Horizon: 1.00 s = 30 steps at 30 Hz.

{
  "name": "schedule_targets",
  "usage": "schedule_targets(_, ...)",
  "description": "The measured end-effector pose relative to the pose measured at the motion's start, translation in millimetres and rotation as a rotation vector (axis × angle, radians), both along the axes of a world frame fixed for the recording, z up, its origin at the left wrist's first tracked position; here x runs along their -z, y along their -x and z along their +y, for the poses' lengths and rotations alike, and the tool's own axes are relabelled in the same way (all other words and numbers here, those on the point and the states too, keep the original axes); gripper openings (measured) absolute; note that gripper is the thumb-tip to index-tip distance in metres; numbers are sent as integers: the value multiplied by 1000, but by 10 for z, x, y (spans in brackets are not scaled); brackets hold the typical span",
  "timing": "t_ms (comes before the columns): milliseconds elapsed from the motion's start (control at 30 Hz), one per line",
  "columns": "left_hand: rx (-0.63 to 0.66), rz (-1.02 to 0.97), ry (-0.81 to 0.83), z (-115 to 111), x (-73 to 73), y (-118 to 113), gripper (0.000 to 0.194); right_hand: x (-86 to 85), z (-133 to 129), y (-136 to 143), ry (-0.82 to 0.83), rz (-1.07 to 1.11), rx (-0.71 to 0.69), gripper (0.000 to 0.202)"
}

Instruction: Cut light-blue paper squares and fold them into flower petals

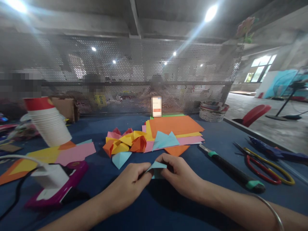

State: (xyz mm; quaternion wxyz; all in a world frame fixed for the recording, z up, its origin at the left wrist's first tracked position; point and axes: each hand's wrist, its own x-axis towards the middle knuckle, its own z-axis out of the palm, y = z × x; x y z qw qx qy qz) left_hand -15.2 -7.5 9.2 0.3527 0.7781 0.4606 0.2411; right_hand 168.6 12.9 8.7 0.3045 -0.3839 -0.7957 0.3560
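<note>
Between my two hands is a small piece of light blue folded paper (157, 170), held just above the dark blue tabletop. My left hand (134, 179) pinches its left side with thumb and forefinger. On the other side, my right hand (179, 175) grips the paper's right edge, its fingers curled over. Just beyond lie a light blue folded piece (121, 159) and a heap of folded yellow, orange and pink pieces (126, 141). Another light blue folded paper (165, 140) rests on a stack of coloured sheets (176, 125), with an orange folded piece (176, 150) at its front edge.
To the right lie a utility knife (231, 168), red-and-yellow-handled scissors (264, 170) and a dark blue tool (276, 150). At left are a purple power strip (55, 192) with a white plug, coloured sheets (45, 157) and stacked paper cups (49, 123). A basket (213, 111) stands behind.
</note>
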Motion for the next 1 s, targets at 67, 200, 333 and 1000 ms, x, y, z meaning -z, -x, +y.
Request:
schedule_targets(67,0,15,-21,5,-3,-8,25,-6,-3,2,9,-2,7,21)
schedule_targets(200,11,25,-33,-14,-3,-21,23,-51,-24,8,-16,-15,26,20)
schedule_targets(333,19,22,-20,-50,2,-26,23,-53,-32,2,-57,-26,17,20)
schedule_targets(1000,-167,109,-84,23,21,18,34,-1,-7,-1,-113,-23,-17,23)
